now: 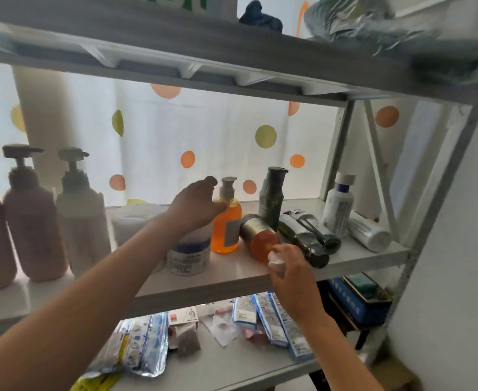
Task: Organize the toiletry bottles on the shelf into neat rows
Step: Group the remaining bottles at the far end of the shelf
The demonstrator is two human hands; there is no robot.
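Note:
On the middle shelf (232, 273), my left hand (195, 206) holds an upright orange pump bottle (227, 224) at its shoulder, thumb raised beside the pump. My right hand (291, 275) is at the shelf's front edge and pinches a small clear bottle (275, 261), which is blurred. Just behind it an amber bottle with a gold cap (260, 238) lies on its side. Two dark bottles (305, 238) lie next to that. A dark green bottle (271, 198) and a white bottle with a purple band (339, 204) stand upright. A white tube (369, 231) lies at the far right.
Three tall pump bottles (31, 227) stand in a row at the left, then a paper roll (136, 218) and a white jar with a blue label (188, 255). The upper shelf (175, 77) hangs low overhead. Packets (147, 342) and boxes (271, 317) lie on the lower shelf.

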